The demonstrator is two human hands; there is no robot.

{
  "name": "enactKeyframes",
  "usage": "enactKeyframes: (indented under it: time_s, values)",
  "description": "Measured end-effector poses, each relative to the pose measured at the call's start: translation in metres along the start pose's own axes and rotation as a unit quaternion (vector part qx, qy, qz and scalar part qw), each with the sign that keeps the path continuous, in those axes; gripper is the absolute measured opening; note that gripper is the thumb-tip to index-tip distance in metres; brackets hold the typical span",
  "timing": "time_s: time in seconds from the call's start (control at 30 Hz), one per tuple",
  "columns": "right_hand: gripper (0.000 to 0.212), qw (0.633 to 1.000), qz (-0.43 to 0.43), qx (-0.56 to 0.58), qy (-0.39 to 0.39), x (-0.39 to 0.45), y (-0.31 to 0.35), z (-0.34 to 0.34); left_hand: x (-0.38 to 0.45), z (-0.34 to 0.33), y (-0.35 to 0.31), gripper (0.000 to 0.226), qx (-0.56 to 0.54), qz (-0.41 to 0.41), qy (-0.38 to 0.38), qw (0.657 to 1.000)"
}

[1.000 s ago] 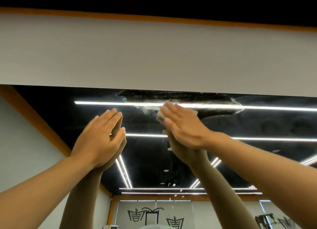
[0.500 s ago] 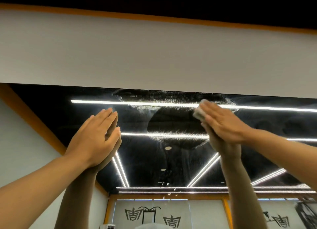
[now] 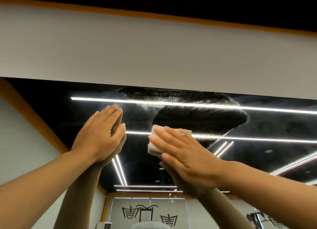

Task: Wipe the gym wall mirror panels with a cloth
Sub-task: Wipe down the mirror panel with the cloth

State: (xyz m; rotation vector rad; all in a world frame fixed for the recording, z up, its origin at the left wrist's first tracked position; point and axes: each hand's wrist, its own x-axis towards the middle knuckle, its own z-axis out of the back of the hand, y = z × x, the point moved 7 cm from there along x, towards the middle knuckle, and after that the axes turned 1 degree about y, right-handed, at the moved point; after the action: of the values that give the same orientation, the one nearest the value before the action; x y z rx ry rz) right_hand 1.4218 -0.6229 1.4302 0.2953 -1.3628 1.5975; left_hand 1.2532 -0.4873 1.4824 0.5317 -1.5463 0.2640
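The right hand (image 3: 185,153) lies flat on the mirror (image 3: 267,126), its straight fingers (image 3: 171,134) pressing the folded cloth (image 3: 155,143) against the glass; the cloth shows past the fingertips, on their left side. Above and to the right of those fingers runs a dark wiped oval, its long axis level, with a streaky band (image 3: 171,96) above it under the mirror's top edge. The left hand (image 3: 101,136) rests open on the glass, just left of the cloth. The right hand does the wiping; unwiped glass probably lies below.
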Motion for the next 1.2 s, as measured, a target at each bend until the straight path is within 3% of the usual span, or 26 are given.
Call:
enactKeyframes:
  time_s: [0.17,0.27,0.37,0.43,0.53,0.67,0.83,1.0,1.1,1.2]
  values:
    - [0.050,0.997,0.053,-0.044,0.025,0.038,-0.007,0.011,-0.001,0.001,-0.001,0.077,-0.007,-0.003,0.000,1.000]
    - [0.049,0.998,-0.028,-0.054,-0.016,0.078,-0.042,0.028,-0.001,0.001,-0.002,0.084,-0.011,-0.012,-0.005,1.000]
    - [0.051,0.986,-0.150,-0.058,-0.033,0.121,-0.071,0.040,-0.002,-0.001,0.000,0.074,-0.008,-0.007,-0.002,1.000]
    - [0.051,0.980,-0.181,-0.061,-0.048,0.133,-0.070,0.042,-0.001,-0.002,0.000,0.072,-0.007,-0.008,0.001,1.000]
    - [0.050,0.992,-0.107,-0.052,-0.036,0.122,-0.044,0.033,0.000,-0.001,0.000,0.071,-0.017,-0.012,0.003,1.000]
    - [0.050,0.995,0.061,-0.053,0.059,0.073,0.013,0.013,0.004,0.003,0.008,0.055,-0.028,-0.032,0.045,0.998]
    - [0.049,0.980,0.114,-0.042,0.156,0.035,0.046,-0.004,0.001,0.010,0.018,0.064,-0.007,-0.092,0.076,0.993]
    - [0.049,0.990,0.089,-0.057,0.096,0.081,0.027,0.011,-0.002,0.011,0.018,0.063,-0.025,-0.104,0.034,0.994]
    - [0.048,0.996,0.036,-0.070,0.029,0.123,0.007,0.020,-0.005,0.020,0.028,0.067,-0.029,-0.048,-0.038,0.998]
    - [0.049,0.996,-0.041,-0.076,-0.011,0.167,-0.008,0.031,-0.005,0.021,0.036,0.073,-0.024,0.008,-0.046,0.999]
